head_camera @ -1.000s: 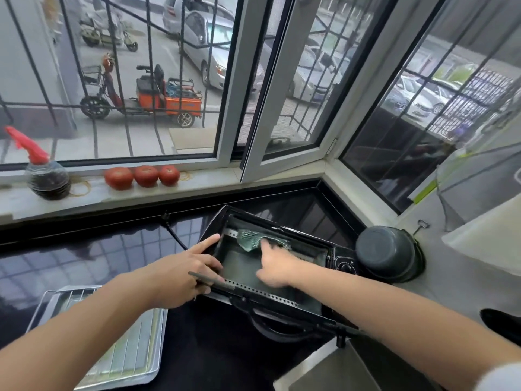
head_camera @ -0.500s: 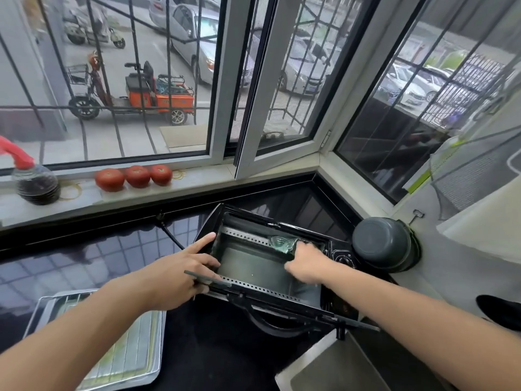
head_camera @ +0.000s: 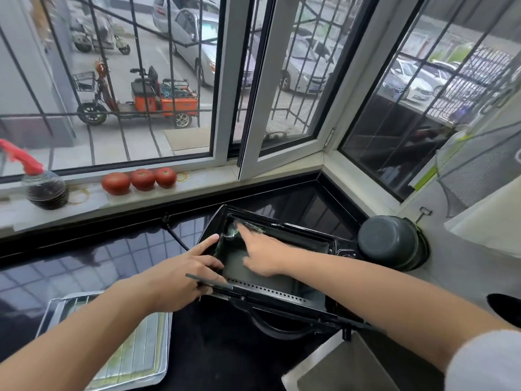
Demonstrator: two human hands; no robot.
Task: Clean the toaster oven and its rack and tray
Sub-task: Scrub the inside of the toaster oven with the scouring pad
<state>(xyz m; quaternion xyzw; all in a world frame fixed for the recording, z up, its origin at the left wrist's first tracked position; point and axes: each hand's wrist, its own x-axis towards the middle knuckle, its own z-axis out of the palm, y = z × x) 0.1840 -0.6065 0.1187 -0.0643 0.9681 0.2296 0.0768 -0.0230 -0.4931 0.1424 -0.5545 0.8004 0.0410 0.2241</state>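
Note:
A black toaster oven [head_camera: 303,242] lies on its back on the dark counter, its cavity facing up and its door [head_camera: 282,304] swung open toward me. My left hand [head_camera: 183,277] grips the oven's left front edge. My right hand [head_camera: 260,253] reaches into the cavity and presses a green cloth [head_camera: 232,230], blurred, into the far left corner. The wire rack [head_camera: 70,301] rests on the metal tray [head_camera: 135,359] at the lower left of the counter.
A dark upturned pot [head_camera: 389,242] stands right of the oven. The power cord [head_camera: 174,235] runs back to the wall. Three tomatoes [head_camera: 141,179] and a red-capped bottle [head_camera: 45,187] sit on the windowsill. A steel sink [head_camera: 338,368] lies at the bottom right.
My right hand has swept the cloth from the cavity's right side across to its far left corner. My left hand has kept its hold on the oven edge.

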